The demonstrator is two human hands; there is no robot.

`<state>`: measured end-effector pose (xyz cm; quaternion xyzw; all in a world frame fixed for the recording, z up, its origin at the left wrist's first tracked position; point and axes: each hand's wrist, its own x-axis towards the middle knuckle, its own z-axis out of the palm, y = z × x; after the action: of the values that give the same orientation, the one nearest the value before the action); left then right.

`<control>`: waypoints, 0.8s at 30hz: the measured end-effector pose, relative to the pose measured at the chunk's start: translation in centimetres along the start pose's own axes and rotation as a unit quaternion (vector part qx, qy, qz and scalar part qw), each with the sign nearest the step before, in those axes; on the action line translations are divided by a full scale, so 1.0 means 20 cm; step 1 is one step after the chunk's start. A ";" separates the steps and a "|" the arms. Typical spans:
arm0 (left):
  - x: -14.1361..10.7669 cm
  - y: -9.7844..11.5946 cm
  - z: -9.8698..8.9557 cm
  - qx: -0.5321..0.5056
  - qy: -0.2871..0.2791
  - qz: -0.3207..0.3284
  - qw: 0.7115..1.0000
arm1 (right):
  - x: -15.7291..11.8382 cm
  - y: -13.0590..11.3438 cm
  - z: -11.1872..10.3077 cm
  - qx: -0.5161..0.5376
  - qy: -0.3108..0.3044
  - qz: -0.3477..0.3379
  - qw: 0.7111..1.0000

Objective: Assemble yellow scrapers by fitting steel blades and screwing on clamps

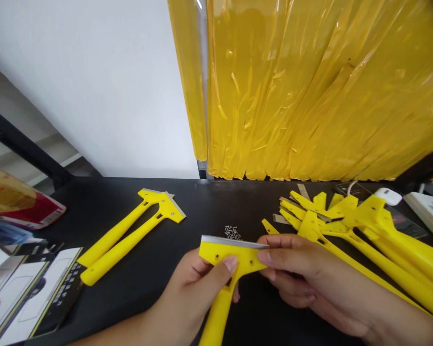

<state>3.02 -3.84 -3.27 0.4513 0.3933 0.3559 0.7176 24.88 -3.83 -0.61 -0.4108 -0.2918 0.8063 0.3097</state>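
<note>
My left hand (198, 293) and my right hand (303, 274) both grip a yellow plastic scraper (227, 259) above the black table, its handle pointing toward me. My left thumb presses on its head, and my right fingers pinch the far end of its steel blade (234, 241). A small heap of tiny metal screws (233, 232) lies just beyond the hands. Two yellow scrapers (130, 235) rest side by side to the left. On the right, a jumbled pile of yellow scrapers (346, 226) lies close to my right hand, with loose steel blades (303, 191) among them.
Printed packaging cards (29, 293) and a red and yellow package (18, 199) lie at the left end of the black table (130, 302). A white mouse (388, 196) and a white box (427, 211) sit at the far right. A yellow plastic curtain (310, 86) hangs behind the table.
</note>
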 end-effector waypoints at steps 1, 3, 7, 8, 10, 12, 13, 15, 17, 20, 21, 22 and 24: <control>0.00 0.00 0.00 -0.003 0.000 0.000 1.000 | 0.00 0.00 0.00 0.002 -0.002 0.000 1.000; 0.00 0.00 0.00 -0.008 0.003 -0.003 1.000 | 0.00 0.00 0.00 0.003 -0.007 -0.001 1.000; 0.00 0.01 0.00 -0.017 0.005 -0.020 1.000 | 0.00 0.00 -0.02 -0.005 -0.012 -0.001 1.000; 0.00 0.01 0.00 -0.018 0.006 -0.024 1.000 | 0.00 0.00 -0.02 -0.009 -0.014 -0.001 1.000; 0.00 0.01 0.00 -0.015 0.007 -0.030 0.999 | -0.01 0.00 -0.02 -0.020 -0.017 0.001 1.000; 0.00 0.01 0.00 -0.008 0.012 -0.034 0.999 | -0.01 -0.01 -0.03 -0.032 -0.019 0.008 0.999; 0.00 0.01 0.00 -0.002 0.014 -0.033 0.999 | -0.01 -0.02 -0.03 -0.038 -0.019 0.013 0.999; 0.00 0.01 -0.01 0.010 0.016 -0.029 0.999 | -0.01 -0.03 -0.03 -0.044 -0.019 0.027 0.998; 0.00 0.01 -0.01 0.017 0.016 -0.026 0.999 | 0.00 -0.04 -0.03 -0.046 -0.018 0.036 0.998; 0.00 0.00 -0.01 0.016 0.013 -0.029 0.999 | 0.00 -0.04 -0.03 -0.058 -0.010 0.032 0.998; 0.00 0.00 0.00 0.016 0.012 -0.029 0.999 | 0.01 -0.04 -0.03 -0.067 -0.004 0.027 0.997; 0.01 0.00 0.00 0.014 0.011 -0.029 0.999 | 0.01 -0.03 -0.02 -0.077 0.004 0.020 0.997; 0.02 0.00 0.00 0.008 0.013 -0.028 0.999 | 0.01 -0.03 -0.01 -0.100 0.028 0.005 0.995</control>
<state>3.23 -3.60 -3.29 0.4409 0.4178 0.3382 0.7188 25.17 -3.32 -0.44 -0.4637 -0.3603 0.7626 0.2714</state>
